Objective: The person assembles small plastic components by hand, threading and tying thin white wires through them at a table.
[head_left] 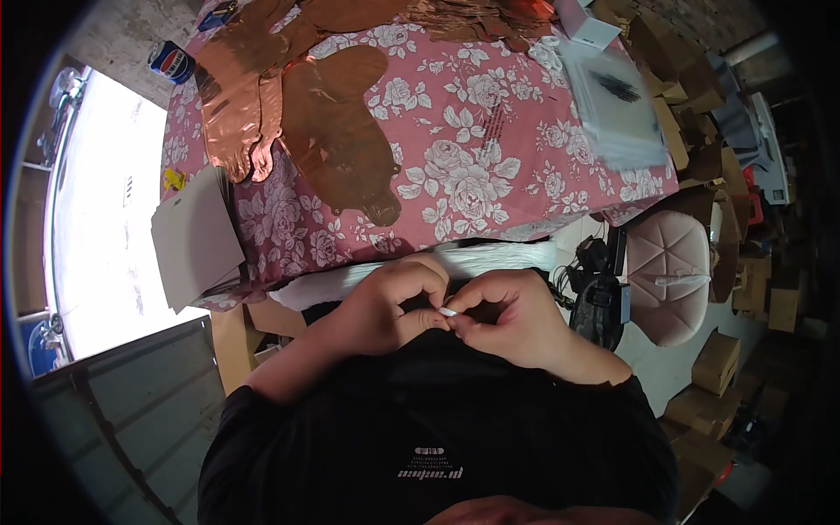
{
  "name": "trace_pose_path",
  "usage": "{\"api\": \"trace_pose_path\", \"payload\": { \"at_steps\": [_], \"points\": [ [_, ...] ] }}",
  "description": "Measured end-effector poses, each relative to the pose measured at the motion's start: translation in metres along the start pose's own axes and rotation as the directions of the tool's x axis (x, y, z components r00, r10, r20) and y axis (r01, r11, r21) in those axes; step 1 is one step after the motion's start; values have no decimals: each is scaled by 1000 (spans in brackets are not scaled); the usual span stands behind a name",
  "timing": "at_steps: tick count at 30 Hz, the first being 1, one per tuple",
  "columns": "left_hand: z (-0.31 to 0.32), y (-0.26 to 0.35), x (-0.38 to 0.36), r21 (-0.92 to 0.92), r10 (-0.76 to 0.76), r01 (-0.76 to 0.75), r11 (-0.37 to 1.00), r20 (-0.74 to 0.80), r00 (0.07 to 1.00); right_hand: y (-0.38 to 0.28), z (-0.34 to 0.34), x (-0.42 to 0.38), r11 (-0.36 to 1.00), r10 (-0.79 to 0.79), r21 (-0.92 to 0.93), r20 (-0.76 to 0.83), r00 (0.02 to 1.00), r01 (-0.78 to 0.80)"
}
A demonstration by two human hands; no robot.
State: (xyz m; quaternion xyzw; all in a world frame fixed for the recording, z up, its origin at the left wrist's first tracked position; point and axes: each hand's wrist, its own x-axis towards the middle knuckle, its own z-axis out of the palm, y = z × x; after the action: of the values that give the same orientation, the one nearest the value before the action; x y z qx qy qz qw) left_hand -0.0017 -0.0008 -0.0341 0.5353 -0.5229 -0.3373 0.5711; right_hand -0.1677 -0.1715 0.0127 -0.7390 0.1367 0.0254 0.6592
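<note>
Both hands meet in front of the near edge of the counter (pixel 534 188), about midway along it, with a small white piece (pixel 448 311) between their fingertips. The left hand (pixel 402 302) is curled, its thumb and forefinger closed together on one side of the piece; the right hand (pixel 512 319) pinches it from the other side between thumb and forefinger, its remaining fingers bent in. What the piece is, it is too small to tell. Just beyond the hands, a bundle of white strands (pixel 499 255) stretches along the near edge. A pink cloth (pixel 420 101) with white roses covers the counter. Toward its left edge lies a flat copper-coloured foil shape (pixel 341 131), partly touching more shiny foil (pixel 232 105), and another foil pile (pixel 477 19) lies at the far edge. Clear plastic bags (pixel 617 122) lie along the right edge, near a white box (pixel 588 26) at the far right corner. A blue can (pixel 171 63) stands near the far left corner, and grey boards (pixel 197 241) sit at the near left corner.
</note>
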Motion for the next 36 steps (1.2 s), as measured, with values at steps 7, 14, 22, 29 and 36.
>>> {"api": "trace_pose_path", "payload": {
  "at_steps": [7, 14, 22, 29, 36],
  "points": [
    [7, -5, -3, 84, -34, 33, 996, 5, 999, 29, -17, 12, 759, 183, 586, 225, 957, -283],
    [5, -4, -4, -42, -74, 72, 996, -39, 997, 16, -15, 9, 945, -326, -81, -169, 930, 316],
    [12, -7, -8, -350, -213, 182, 919, -53, 976, 12, -39, 31, 953, -299, -44, 3, 954, 299],
    [3, -11, -15, -191, -196, 211, 959, 93, 976, -10, -177, 127, 990, -138, -28, -335, 932, 137],
    [-10, -41, -31, 103, -447, 435, 894, 200, 872, 6, -291, 212, 925, -127, -361, -580, 804, -115]
  ]
}}
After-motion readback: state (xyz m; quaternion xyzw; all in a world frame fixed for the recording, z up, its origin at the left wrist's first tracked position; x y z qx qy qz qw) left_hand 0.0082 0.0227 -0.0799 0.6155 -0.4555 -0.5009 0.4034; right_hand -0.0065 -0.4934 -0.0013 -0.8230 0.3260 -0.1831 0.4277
